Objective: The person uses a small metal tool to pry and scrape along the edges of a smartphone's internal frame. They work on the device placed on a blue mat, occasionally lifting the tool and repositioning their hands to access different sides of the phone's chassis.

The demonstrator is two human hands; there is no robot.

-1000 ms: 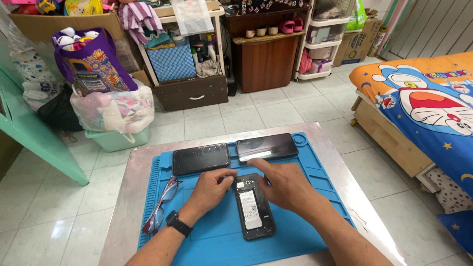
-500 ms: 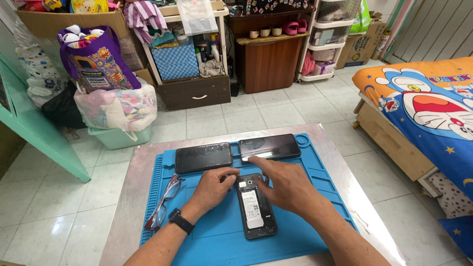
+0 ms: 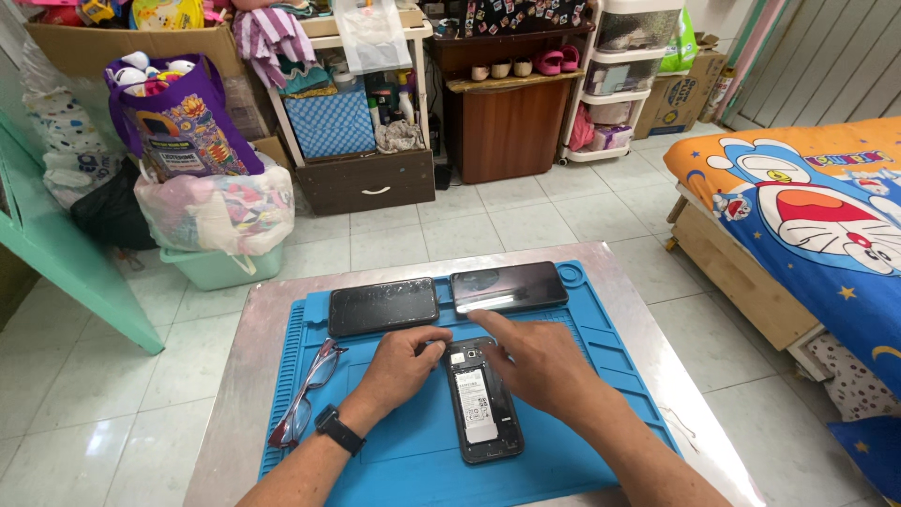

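Note:
An opened black phone (image 3: pixel 481 402) with its back cover off and a white-labelled battery showing lies on a blue work mat (image 3: pixel 394 460). My left hand (image 3: pixel 405 361) touches the phone's top left corner with bent fingers. My right hand (image 3: pixel 540 363) rests on the phone's top right side, fingers pointing at its upper edge. Neither hand lifts the phone. Two dark phones lie side by side at the mat's far edge, one on the left (image 3: pixel 383 305) and one on the right (image 3: pixel 508 286).
A pair of glasses (image 3: pixel 305 391) lies at the mat's left edge. The mat covers a small metal table (image 3: pixel 246 376) on a tiled floor. A bed with a cartoon cover (image 3: pixel 807 225) stands to the right; shelves, bags and a cabinet fill the back.
The view has shifted slightly. Both hands stay at the top of the opened phone with only small finger movements.

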